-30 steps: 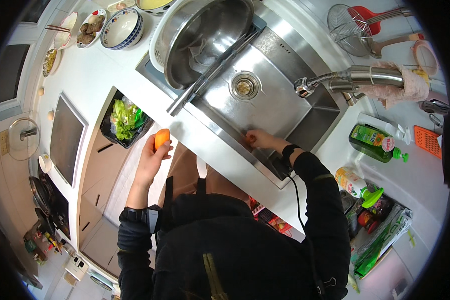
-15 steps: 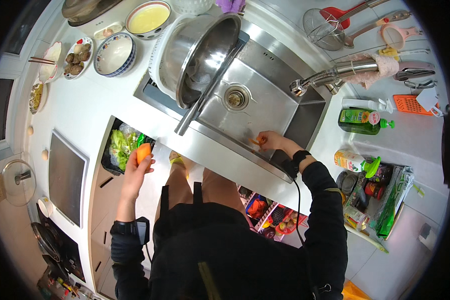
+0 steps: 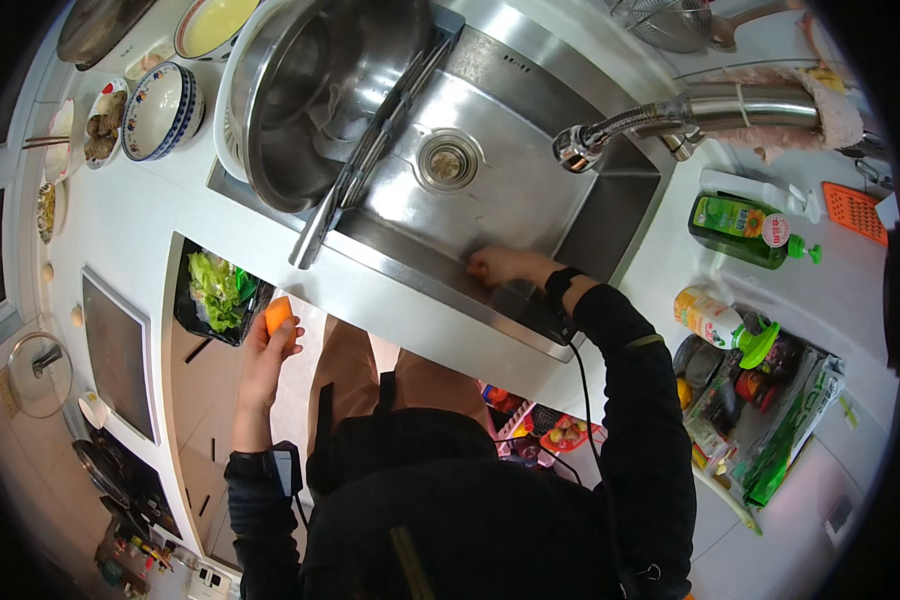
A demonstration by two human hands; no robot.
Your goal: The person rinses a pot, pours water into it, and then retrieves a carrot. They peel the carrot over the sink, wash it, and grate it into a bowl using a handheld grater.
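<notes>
Gripping a smooth orange vegetable piece (image 3: 279, 315) in the left hand (image 3: 261, 352), left of centre in the frame, just beside green leafy vegetables (image 3: 213, 285) in a black container (image 3: 196, 323). With the right hand (image 3: 512, 266) curled inside a rectangular stainless-steel sink (image 3: 520, 205), just right of centre; cannot tell whether gripping anything there. Standing at a white bench (image 3: 130, 230), with a large tilted steel bowl (image 3: 288, 155) towards the upper left.

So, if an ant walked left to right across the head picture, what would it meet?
Glass lid, leafy greens, orange piece held in the left hand, right hand in the sink, green bottle, orange grater.
</notes>
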